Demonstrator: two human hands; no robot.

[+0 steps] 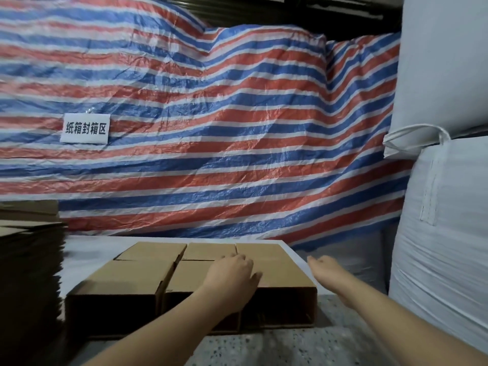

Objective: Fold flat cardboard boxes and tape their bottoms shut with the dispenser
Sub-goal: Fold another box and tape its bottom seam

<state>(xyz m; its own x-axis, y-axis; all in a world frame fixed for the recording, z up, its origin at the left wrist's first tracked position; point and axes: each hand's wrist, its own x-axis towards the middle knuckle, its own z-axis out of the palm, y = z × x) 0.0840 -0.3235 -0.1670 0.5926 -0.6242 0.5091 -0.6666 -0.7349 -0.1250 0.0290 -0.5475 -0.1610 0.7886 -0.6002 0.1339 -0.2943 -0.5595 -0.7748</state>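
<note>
Several folded brown cardboard boxes [126, 276] stand packed together in two rows on a white sheet [76, 260] on the floor. My left hand [232, 273] lies flat on top of the near right box [285, 270], fingers relaxed. Just past the right edge of that box, my right hand [324, 268] hovers with straight fingers, palm turned inward, touching nothing. No tape dispenser is in view.
A tall stack of flat cardboard sheets [29, 265] stands at the left. A striped red, white and blue tarp [211, 128] with a white label [84, 128] hangs behind. Big white sacks [443, 207] fill the right side. Speckled floor [264, 347] lies in front.
</note>
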